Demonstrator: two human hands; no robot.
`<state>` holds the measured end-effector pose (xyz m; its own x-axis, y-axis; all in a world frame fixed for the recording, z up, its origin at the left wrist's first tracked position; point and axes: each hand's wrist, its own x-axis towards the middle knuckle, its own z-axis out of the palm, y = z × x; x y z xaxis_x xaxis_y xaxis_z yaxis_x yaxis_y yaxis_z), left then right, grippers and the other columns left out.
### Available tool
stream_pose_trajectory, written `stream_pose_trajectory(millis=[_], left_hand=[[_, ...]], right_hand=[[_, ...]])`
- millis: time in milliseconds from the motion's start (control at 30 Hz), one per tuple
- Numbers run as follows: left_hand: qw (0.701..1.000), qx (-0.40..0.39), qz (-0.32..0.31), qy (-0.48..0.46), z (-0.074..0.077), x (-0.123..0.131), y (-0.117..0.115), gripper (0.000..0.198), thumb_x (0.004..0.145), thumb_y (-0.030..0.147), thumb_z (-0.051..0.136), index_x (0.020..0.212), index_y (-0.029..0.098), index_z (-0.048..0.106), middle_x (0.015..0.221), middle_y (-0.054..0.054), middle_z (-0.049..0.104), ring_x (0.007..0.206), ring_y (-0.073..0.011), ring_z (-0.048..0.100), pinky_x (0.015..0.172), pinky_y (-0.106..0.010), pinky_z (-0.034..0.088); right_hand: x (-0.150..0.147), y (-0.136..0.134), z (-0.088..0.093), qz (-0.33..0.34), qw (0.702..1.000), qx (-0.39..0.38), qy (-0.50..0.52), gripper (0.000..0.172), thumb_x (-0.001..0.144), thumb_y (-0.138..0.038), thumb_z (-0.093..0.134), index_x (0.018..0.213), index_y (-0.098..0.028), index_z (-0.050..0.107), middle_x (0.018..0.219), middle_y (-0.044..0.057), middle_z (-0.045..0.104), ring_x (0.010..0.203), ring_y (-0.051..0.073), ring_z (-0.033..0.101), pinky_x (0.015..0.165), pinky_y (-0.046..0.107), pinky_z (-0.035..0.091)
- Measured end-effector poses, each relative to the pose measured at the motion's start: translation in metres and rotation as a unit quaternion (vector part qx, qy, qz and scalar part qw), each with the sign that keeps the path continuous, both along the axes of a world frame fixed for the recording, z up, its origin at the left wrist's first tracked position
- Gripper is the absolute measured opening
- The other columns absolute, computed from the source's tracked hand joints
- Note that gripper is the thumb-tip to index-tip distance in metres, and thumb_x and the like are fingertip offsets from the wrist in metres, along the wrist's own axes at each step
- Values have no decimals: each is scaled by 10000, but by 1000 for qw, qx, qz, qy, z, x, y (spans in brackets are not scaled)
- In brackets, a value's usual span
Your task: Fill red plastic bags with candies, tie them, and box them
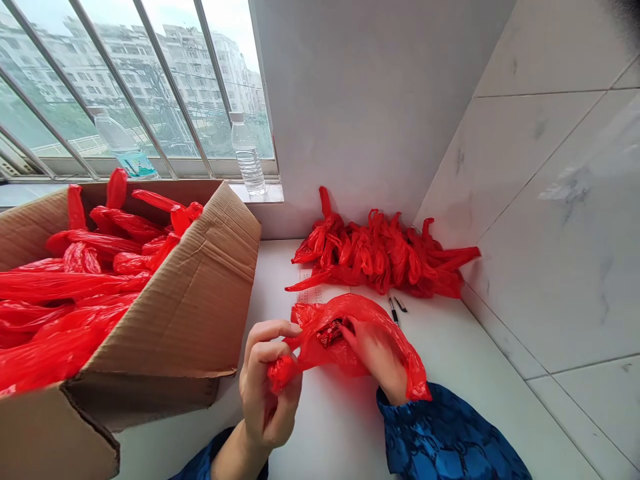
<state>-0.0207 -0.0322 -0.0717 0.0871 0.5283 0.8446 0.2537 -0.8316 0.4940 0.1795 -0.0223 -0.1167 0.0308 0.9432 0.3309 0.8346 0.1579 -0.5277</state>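
My left hand [267,387] pinches the bunched edge of a thin red plastic bag [350,317] on the white counter. My right hand [377,357] is pushed inside that bag's opening, fingers curled around a small dark red patterned item [330,331] that I cannot name. The bag drapes over my right wrist and blue sleeve [445,440]. A heap of tied red bags [383,253] lies just beyond, against the wall.
An open cardboard box [195,300] full of red bags [65,293] stands at the left. Two small black pen-like objects [397,308] and a printed paper slip [310,290] lie on the white counter [465,360]. A clear water bottle [249,160] stands on the windowsill. A tiled wall bounds the right.
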Motion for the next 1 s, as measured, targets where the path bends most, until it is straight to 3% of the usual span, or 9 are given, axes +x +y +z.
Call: stream_pose_trajectory(millis=[100, 267, 400, 533, 600, 800, 1000], left_hand=[[1000, 1, -10, 0, -1, 1, 0, 72, 929, 146, 500, 939, 196, 551, 1074, -114, 618, 974, -252, 562, 828, -428, 474], [999, -2, -34, 2, 0, 3, 0, 85, 938, 119, 485, 945, 182, 542, 1069, -118, 612, 976, -247, 560, 825, -411, 454], [999, -7, -42, -4, 1, 3, -1, 84, 943, 109, 482, 950, 172, 538, 1065, -120, 609, 985, -241, 559, 833, -400, 450], [998, -16, -62, -23, 0, 3, 0, 76, 959, 123, 486, 982, 171, 540, 1043, -115, 613, 982, -238, 566, 827, -399, 461], [996, -24, -85, -33, 0, 3, 1, 72, 970, 132, 484, 1005, 172, 533, 1012, -107, 622, 953, -233, 575, 813, -406, 471], [995, -23, -88, -48, -2, 8, 4, 88, 984, 138, 477, 1013, 193, 538, 809, -37, 617, 791, -206, 576, 777, -420, 451], [999, -11, -34, 38, 5, 4, 3, 165, 974, 300, 472, 1063, 196, 563, 785, -24, 573, 721, -206, 538, 896, -495, 388]], right_hand=[[-6, 4, 4, 26, 995, -46, 87, 302, 959, -273, 560, 1229, -225, 685, 1195, 74, 738, 1101, 266, 698, 988, 413, 536], [-13, 13, 0, 25, 987, -92, 131, 319, 866, -288, 689, 1170, -192, 709, 1133, 108, 757, 1066, 310, 707, 964, 449, 548], [-10, 12, 2, 57, 981, -79, 170, 283, 925, -300, 609, 1178, -219, 705, 1205, 82, 739, 1140, 292, 680, 1030, 446, 508], [2, 10, 11, 63, 966, -83, 238, 230, 949, -347, 584, 1066, -223, 738, 1132, 72, 764, 1107, 285, 694, 1027, 452, 506], [9, 8, 16, 79, 942, -95, 312, 234, 920, -394, 641, 1034, -215, 740, 1080, 73, 776, 1060, 283, 712, 985, 442, 534], [19, 0, 27, 104, 807, -161, 559, 360, 738, -463, 848, 773, -189, 617, 764, 13, 730, 702, 190, 718, 622, 295, 602], [17, -4, 39, 126, 765, -169, 609, 372, 705, -429, 889, 757, -176, 621, 723, -7, 717, 622, 129, 680, 584, 240, 596]])
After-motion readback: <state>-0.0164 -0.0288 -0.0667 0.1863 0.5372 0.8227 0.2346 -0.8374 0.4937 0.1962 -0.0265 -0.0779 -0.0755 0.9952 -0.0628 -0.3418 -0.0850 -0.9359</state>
